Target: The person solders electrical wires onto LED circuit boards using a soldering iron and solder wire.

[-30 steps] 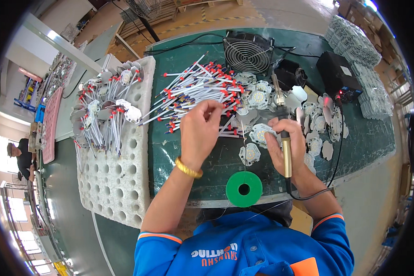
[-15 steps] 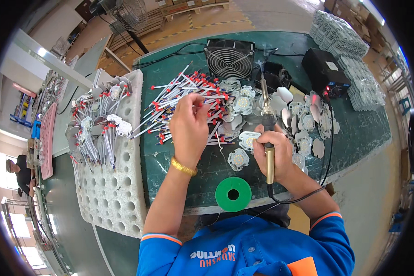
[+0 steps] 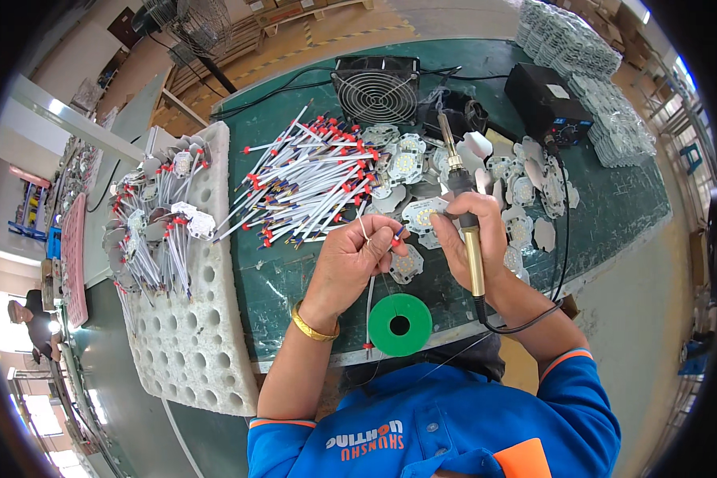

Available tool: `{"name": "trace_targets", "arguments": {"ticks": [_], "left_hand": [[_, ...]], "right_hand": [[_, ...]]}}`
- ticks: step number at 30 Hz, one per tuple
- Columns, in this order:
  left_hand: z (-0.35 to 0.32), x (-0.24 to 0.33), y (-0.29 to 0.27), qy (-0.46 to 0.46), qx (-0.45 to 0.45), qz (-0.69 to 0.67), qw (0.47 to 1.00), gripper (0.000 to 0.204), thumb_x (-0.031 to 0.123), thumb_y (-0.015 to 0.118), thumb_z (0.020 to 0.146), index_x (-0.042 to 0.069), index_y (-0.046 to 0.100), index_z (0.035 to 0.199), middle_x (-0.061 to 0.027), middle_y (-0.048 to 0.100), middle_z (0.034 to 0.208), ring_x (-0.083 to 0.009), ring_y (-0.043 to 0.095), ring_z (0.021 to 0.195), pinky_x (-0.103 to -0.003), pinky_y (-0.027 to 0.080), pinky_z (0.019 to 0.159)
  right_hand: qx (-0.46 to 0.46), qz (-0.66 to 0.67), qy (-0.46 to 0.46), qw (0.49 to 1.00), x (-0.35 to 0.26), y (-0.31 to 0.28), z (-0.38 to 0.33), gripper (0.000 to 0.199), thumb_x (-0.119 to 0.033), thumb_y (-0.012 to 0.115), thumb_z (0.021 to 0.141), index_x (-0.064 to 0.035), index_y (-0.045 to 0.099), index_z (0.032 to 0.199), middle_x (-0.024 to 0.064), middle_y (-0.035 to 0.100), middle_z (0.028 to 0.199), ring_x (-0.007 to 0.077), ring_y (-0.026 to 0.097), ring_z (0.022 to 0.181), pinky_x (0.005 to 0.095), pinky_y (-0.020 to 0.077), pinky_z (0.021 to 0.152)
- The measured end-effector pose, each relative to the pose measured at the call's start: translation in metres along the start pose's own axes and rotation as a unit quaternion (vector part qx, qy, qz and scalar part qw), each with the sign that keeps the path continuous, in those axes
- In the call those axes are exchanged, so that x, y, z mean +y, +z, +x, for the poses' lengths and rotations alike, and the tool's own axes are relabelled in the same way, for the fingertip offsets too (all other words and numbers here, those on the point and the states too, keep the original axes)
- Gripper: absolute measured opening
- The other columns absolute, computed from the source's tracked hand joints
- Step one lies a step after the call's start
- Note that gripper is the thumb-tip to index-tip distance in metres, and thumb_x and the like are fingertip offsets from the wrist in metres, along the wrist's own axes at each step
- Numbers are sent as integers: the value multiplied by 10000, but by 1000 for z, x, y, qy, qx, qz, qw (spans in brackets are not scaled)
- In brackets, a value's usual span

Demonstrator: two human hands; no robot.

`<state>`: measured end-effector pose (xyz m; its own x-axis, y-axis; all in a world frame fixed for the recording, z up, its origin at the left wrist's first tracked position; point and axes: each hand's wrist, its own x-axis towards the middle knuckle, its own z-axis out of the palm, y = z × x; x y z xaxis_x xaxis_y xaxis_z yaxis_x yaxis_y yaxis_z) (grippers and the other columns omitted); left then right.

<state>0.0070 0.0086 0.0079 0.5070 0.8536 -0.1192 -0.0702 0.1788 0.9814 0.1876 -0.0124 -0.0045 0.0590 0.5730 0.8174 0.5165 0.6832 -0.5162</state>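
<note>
Left hand (image 3: 344, 256) at dial centre, fingers pinched together on white lead (image 3: 370, 299), tail toward 6 o'clock. Green spool (image 3: 382, 334) at its 5. LED board (image 3: 422, 212) at right hand's (image 3: 491, 241) 10, thumb touching, can't tell if gripped. Same hand wrapped round soldering iron (image 3: 476, 267), tip toward 12.

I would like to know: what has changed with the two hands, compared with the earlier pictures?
The left hand has moved toward the body and rightward, from over the wire pile to nearer the green spool; it now holds a white wire drawn clear of the pile. The right hand still grips the soldering iron.
</note>
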Motion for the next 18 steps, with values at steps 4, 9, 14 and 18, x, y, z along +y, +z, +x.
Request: {"name": "trace_targets", "arguments": {"ticks": [4,9,14,18], "left_hand": [[2,0,0,-11,-10,-24,1000,215,219,504,923,25,592,951,-13,593,743,-37,429,566,-167,321,493],[3,-1,1,-18,-7,-32,999,208,214,508,921,26,592,947,-11,593,739,-33,430,566,-163,321,491],[3,-3,1,-24,9,-16,1000,207,220,516,918,27,590,932,-2,581,709,-32,422,562,-163,317,489],[2,-6,3,-32,42,13,999,184,182,506,921,18,590,928,15,567,667,-25,437,551,-179,356,490]], "right_hand": [[1,-2,6,1000,4,-1,-1,291,46,658,736,-43,468,937,86,562,751,219,538,596,323,434,575],[-26,-34,35,998,4,-5,-4,320,-3,684,752,-47,451,967,102,538,820,235,591,771,303,454,683],[-24,25,-35,999,7,-1,1,256,44,652,744,-44,478,911,102,567,726,260,553,561,335,459,589],[-30,52,-51,997,8,-2,1,283,79,640,705,-57,494,906,97,540,692,269,524,517,342,424,513]]}}
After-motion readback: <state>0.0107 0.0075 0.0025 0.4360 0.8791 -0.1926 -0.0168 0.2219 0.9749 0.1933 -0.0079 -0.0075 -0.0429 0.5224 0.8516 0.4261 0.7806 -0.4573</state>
